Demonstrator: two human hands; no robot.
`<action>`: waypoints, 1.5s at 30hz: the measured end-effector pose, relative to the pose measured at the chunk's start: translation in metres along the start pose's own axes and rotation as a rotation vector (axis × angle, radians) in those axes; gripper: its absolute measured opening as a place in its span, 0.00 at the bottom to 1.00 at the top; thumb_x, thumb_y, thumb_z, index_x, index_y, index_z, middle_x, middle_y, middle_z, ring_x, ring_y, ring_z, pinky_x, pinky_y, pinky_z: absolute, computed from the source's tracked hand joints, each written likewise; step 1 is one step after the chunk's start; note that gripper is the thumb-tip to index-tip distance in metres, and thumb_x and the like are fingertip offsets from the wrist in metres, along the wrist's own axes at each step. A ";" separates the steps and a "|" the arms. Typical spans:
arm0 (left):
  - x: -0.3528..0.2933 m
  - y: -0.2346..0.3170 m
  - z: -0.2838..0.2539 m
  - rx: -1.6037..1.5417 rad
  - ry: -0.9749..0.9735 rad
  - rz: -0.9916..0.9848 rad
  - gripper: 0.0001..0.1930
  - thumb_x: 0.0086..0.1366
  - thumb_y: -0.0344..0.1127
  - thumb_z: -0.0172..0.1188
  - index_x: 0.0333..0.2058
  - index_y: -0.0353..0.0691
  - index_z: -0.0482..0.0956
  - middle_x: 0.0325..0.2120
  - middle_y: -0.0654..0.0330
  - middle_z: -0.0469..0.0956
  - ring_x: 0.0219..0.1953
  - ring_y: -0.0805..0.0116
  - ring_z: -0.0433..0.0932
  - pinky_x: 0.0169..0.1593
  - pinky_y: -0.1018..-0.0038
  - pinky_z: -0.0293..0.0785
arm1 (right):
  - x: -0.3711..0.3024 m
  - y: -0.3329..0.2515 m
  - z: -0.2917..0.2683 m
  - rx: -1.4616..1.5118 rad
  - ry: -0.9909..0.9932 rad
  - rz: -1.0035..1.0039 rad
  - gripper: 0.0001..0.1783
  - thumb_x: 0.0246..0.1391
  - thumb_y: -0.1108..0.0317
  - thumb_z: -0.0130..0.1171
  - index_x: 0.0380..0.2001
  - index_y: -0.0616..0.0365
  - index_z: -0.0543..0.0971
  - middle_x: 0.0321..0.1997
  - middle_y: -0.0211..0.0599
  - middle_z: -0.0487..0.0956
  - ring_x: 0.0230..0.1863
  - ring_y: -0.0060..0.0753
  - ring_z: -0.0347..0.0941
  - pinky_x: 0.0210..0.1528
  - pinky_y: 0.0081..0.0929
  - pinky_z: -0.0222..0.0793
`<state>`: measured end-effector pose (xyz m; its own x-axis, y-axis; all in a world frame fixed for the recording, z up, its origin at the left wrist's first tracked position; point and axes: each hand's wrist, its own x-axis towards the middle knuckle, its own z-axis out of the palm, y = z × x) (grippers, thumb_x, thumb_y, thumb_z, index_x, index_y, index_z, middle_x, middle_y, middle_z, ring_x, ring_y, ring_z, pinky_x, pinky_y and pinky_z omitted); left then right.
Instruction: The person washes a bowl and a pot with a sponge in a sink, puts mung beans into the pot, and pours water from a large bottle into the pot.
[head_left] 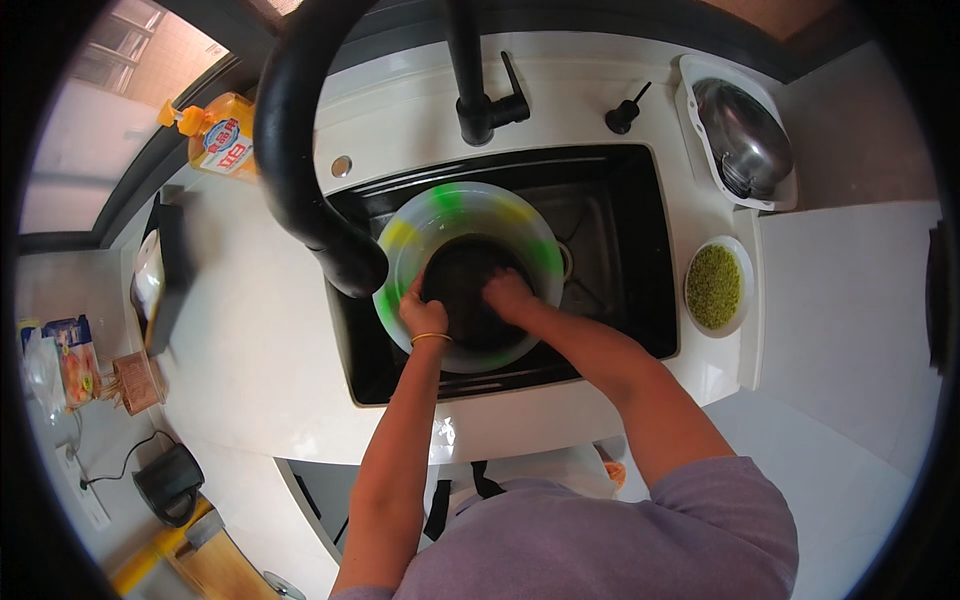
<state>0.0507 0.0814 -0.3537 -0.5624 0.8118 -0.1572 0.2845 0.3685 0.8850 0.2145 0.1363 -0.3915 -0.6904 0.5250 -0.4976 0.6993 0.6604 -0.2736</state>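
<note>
A dark round bowl (462, 270) sits inside a wide translucent basin (402, 262) with green and yellow patches. The basin stands in the black sink (640, 260). With its fingers around the bowl's left rim, my left hand (423, 314) grips it; a yellow band circles that wrist. My right hand (509, 295) reaches into the bowl from the right, its fingers curled and pointing down. What those fingertips hold, if anything, is hidden against the dark interior.
A black faucet (355, 265) arches over the sink's left side. A white bowl of green beans (714, 287) stands right of the sink, below a white rack with a metal bowl (742, 137). At the back left is a yellow pump bottle (225, 138); a black kettle (170, 483) is lower left.
</note>
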 end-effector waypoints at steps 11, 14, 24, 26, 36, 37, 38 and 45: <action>-0.002 0.001 0.004 -0.041 0.023 -0.015 0.33 0.40 0.14 0.40 0.48 0.30 0.77 0.39 0.43 0.80 0.44 0.54 0.80 0.51 0.68 0.73 | 0.051 -0.056 0.013 1.065 0.383 0.105 0.23 0.45 0.68 0.59 0.48 0.59 0.76 0.51 0.53 0.75 0.52 0.54 0.72 0.57 0.43 0.65; -0.001 0.009 0.002 -0.014 0.065 -0.020 0.33 0.40 0.14 0.40 0.48 0.30 0.77 0.39 0.43 0.80 0.44 0.55 0.80 0.51 0.68 0.73 | 0.018 -0.059 -0.013 1.259 0.134 -0.092 0.24 0.45 0.70 0.59 0.49 0.59 0.76 0.51 0.51 0.75 0.53 0.48 0.72 0.57 0.39 0.65; -0.002 0.033 -0.003 0.057 -0.028 -0.046 0.30 0.41 0.15 0.42 0.45 0.31 0.79 0.35 0.43 0.81 0.41 0.55 0.81 0.48 0.68 0.73 | -0.033 -0.032 -0.097 0.810 0.645 -0.226 0.30 0.37 0.76 0.66 0.48 0.50 0.74 0.54 0.41 0.71 0.58 0.49 0.65 0.58 0.36 0.65; -0.004 0.037 -0.003 0.110 -0.011 -0.095 0.29 0.41 0.15 0.42 0.45 0.30 0.79 0.34 0.44 0.81 0.40 0.57 0.81 0.48 0.68 0.73 | -0.023 -0.038 -0.103 0.633 0.779 -0.294 0.28 0.37 0.76 0.66 0.47 0.50 0.74 0.54 0.38 0.70 0.58 0.50 0.64 0.57 0.38 0.66; -0.019 0.055 -0.015 -0.068 -0.033 0.238 0.33 0.39 0.12 0.39 0.47 0.30 0.78 0.42 0.46 0.80 0.50 0.59 0.77 0.59 0.71 0.65 | 0.001 -0.013 -0.072 0.492 0.766 0.222 0.34 0.34 0.65 0.70 0.50 0.50 0.70 0.49 0.42 0.73 0.49 0.51 0.71 0.46 0.45 0.71; -0.023 0.065 -0.021 -0.057 -0.030 0.250 0.34 0.39 0.12 0.39 0.48 0.31 0.77 0.44 0.46 0.79 0.53 0.59 0.76 0.61 0.71 0.62 | -0.002 -0.009 -0.065 0.590 0.732 0.318 0.35 0.35 0.64 0.70 0.51 0.51 0.70 0.49 0.44 0.73 0.49 0.52 0.72 0.47 0.45 0.70; -0.023 0.068 -0.023 -0.061 -0.013 0.265 0.35 0.39 0.12 0.38 0.49 0.34 0.77 0.48 0.47 0.77 0.56 0.59 0.73 0.63 0.70 0.60 | -0.005 -0.005 -0.058 0.689 0.698 0.415 0.35 0.36 0.64 0.70 0.52 0.52 0.69 0.49 0.46 0.73 0.49 0.52 0.72 0.48 0.45 0.70; -0.033 0.120 -0.033 0.291 0.059 0.551 0.32 0.44 0.18 0.43 0.51 0.42 0.77 0.52 0.53 0.75 0.60 0.55 0.68 0.65 0.58 0.52 | 0.003 -0.035 0.021 1.877 0.537 0.609 0.33 0.45 0.63 0.66 0.56 0.55 0.67 0.46 0.41 0.78 0.45 0.43 0.76 0.47 0.41 0.72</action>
<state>0.0777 0.0844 -0.2275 -0.3123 0.8944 0.3203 0.7400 0.0176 0.6724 0.1916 0.1038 -0.4005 -0.0707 0.7227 -0.6875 -0.1366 -0.6898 -0.7110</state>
